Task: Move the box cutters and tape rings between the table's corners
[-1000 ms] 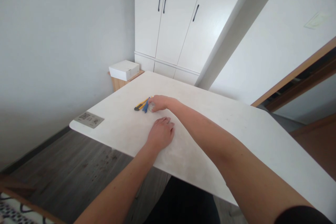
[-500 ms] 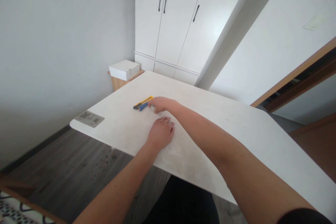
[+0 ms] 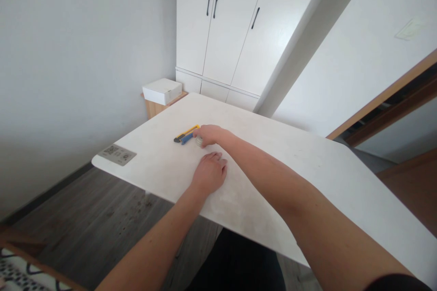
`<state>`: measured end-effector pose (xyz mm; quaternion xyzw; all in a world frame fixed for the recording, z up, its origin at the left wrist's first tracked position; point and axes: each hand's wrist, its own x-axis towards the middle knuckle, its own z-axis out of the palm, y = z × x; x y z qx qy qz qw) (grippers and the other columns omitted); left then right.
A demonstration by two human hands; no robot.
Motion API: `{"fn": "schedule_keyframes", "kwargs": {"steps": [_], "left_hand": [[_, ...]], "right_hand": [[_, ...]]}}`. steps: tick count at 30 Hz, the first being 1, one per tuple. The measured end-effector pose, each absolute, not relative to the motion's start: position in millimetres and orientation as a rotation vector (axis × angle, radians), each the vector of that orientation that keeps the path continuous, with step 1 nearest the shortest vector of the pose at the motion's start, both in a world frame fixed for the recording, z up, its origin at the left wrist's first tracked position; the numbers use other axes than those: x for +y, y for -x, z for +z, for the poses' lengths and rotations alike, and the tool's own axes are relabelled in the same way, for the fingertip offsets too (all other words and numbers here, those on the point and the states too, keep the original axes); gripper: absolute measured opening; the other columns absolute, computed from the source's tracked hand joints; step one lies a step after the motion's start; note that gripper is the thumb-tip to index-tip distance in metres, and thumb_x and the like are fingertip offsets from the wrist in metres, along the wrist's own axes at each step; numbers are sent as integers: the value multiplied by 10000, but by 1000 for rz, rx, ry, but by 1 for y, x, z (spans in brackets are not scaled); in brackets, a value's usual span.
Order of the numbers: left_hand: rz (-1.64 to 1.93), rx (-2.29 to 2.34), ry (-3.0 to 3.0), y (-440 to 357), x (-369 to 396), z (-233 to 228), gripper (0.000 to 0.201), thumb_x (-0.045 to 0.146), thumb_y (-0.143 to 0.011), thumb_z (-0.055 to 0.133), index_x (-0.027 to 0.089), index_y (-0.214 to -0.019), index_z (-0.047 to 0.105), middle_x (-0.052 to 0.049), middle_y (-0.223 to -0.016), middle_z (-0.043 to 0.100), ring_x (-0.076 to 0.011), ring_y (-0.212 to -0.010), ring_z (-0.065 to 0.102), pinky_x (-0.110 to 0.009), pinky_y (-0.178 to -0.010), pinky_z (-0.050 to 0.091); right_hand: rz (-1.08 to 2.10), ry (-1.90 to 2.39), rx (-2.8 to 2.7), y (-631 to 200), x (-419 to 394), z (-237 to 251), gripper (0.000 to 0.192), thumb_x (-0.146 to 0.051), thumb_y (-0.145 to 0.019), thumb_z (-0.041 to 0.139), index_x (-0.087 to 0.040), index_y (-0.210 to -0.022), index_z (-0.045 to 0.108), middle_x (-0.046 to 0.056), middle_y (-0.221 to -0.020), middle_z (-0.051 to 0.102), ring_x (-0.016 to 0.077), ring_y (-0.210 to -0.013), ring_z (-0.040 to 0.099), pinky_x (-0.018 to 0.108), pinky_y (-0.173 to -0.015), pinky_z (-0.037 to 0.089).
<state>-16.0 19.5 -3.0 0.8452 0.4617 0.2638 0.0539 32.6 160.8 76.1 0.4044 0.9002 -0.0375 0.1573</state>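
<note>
My right hand (image 3: 209,134), at centre frame, curls its fingers over one small pale round thing (image 3: 198,142), apparently gripping it, just beside two cutters, one yellow (image 3: 186,133) and one blue (image 3: 187,137). My left hand (image 3: 209,173) lies flat and unclenched on the white table (image 3: 307,168), holding nothing. One grey card (image 3: 117,154) sits at the table's left corner, one white box (image 3: 162,91) beyond.

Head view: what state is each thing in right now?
Cutter: lying flat on the table, blade not visible.
Roll: on the table, under the right hand.
Left hand: flat on the table, holding nothing.
Cupboard doors: shut.
Box: closed.
</note>
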Motion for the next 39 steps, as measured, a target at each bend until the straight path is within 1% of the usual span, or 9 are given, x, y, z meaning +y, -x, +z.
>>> {"fn": "schedule_keyframes", "kwargs": {"steps": [5,9,14,19,22,25,29,35,39], "left_hand": [[803,1412,-2546,16,20,-5,238,240,-944,494,185,-1002,718,-125,-1142,688,-260,-1146,607,-441,-1061,430],[793,1419,-2555,16,20,-4,247,249,-952,489,184,-986,725,-126,-1125,693,-260,-1141,610,-435,-1062,429],[805,1410,-2561,16,19,-2,244,237,-947,490,191,-949,729,-124,-1097,698,-255,-1119,616,-437,-1051,440],[801,1409,-2562,16,19,-1,243,236,-945,489,193,-934,728,-125,-1076,701,-262,-1111,619,-451,-1041,450],[794,1395,-2580,16,21,-3,255,242,-949,484,191,-948,734,-131,-1101,704,-263,-1120,620,-447,-1048,449],[763,1396,-2608,17,23,-7,283,251,-954,474,185,-1032,738,-139,-1203,689,-262,-1163,611,-438,-1062,443],[707,1429,-2635,17,25,-9,326,248,-955,458,188,-1128,728,-139,-1328,644,-264,-1238,584,-429,-1072,443],[700,1442,-2649,16,23,-6,350,260,-958,440,196,-1124,741,-136,-1309,659,-270,-1235,596,-420,-1083,447],[706,1442,-2662,17,23,-6,359,263,-950,439,199,-1132,741,-127,-1301,666,-270,-1234,602,-414,-1086,453]], "right_hand": [[-91,-1107,2596,-32,163,75,509,-258,-753,777,-344,-1240,655,10,-1320,668,268,-1160,629,306,-860,492],[-83,-1095,2602,-30,159,74,479,-218,-760,753,-307,-1222,661,30,-1301,677,265,-1124,641,307,-844,493],[-79,-1106,2617,-30,156,72,488,-163,-753,708,-287,-1222,651,41,-1272,688,251,-1087,655,303,-842,489],[-107,-1125,2602,-29,157,70,528,-186,-720,739,-309,-1226,655,32,-1254,694,263,-1081,656,314,-845,494],[-116,-1146,2585,-27,157,69,523,-186,-723,731,-323,-1223,658,21,-1262,687,261,-1090,651,309,-835,497],[-115,-1187,2576,-35,154,75,527,-192,-730,725,-315,-1238,653,29,-1261,685,264,-1103,645,305,-821,497],[-92,-1347,2519,-90,136,93,521,-267,-758,737,-284,-1268,631,79,-1244,684,287,-1078,650,321,-789,495],[-97,-1695,2194,-224,65,97,459,-301,-792,722,-323,-1243,640,97,-1198,678,289,-1010,668,329,-734,487],[-163,-1725,2143,-264,17,85,431,-299,-829,663,-330,-1256,616,91,-1195,660,277,-1012,665,316,-705,477]]}}
